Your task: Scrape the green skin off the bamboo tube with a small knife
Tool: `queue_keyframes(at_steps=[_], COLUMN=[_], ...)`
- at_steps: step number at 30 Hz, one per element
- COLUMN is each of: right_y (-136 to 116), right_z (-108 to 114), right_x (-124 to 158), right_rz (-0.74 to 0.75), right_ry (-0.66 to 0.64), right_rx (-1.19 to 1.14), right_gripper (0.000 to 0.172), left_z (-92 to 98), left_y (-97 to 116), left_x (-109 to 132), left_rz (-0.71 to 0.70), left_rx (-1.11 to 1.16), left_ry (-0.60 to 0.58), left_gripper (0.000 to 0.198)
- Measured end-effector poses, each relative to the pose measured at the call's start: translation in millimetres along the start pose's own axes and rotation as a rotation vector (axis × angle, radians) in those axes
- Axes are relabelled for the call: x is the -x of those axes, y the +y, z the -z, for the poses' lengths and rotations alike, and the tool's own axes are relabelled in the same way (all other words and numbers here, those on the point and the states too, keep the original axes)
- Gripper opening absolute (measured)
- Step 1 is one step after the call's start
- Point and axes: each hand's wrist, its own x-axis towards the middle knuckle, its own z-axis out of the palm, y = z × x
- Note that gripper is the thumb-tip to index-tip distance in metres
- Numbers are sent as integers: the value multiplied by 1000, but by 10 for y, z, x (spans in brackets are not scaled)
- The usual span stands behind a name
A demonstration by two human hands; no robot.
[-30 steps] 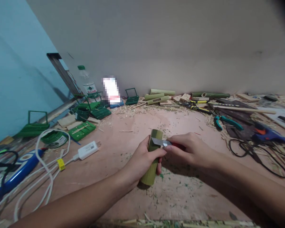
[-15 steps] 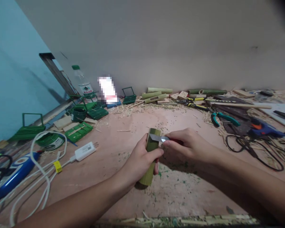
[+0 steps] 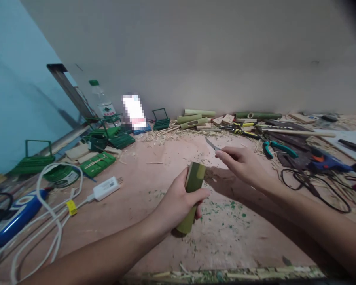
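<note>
My left hand (image 3: pixel 178 200) is wrapped round a short green bamboo tube (image 3: pixel 194 180), holding it tilted with its lower end on the pink tabletop (image 3: pixel 154 206). My right hand (image 3: pixel 240 162) is lifted up and to the right of the tube, closed on a small knife (image 3: pixel 211 144) whose blade points up and left, clear of the bamboo. Green shavings (image 3: pixel 225 208) lie scattered on the table under and right of the tube.
At left lie a white charger and cable (image 3: pixel 105 189), a blue tool (image 3: pixel 14 219), green bamboo pieces (image 3: pixel 97 163) and a water bottle (image 3: pixel 102 103). Bamboo tubes (image 3: pixel 195 118) and chips line the back wall. Pliers (image 3: pixel 277 149), a glue gun (image 3: pixel 329 163) and black cord (image 3: pixel 317 190) sit right.
The knife was against the top of the bamboo tube; my right hand has pulled it away, up and to the right. My left hand keeps its grip on the tube.
</note>
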Motion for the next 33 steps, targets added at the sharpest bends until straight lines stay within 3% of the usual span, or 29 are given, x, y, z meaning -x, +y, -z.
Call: queue_keyframes(at_steps=[8,19,25,33], right_y=[-109,-118,-177,-159], right_z=[-36,-93,-71,-88], right_x=[127,243,243,239], right_rz=[83,160,158,98], right_ry=[-132,-376,-427,-500], right_rx=[-67,-137,-169,-271], right_gripper=[36,39,44,39], left_z=[16,14,-11,21], left_y=[-31,-1,-19,-58], left_x=[-31,-29,-18,-53], left_rz=[23,38,24,-9], left_rx=[136,154,121,70], left_ry=[9,7,13,13], left_gripper=[38,36,33,33])
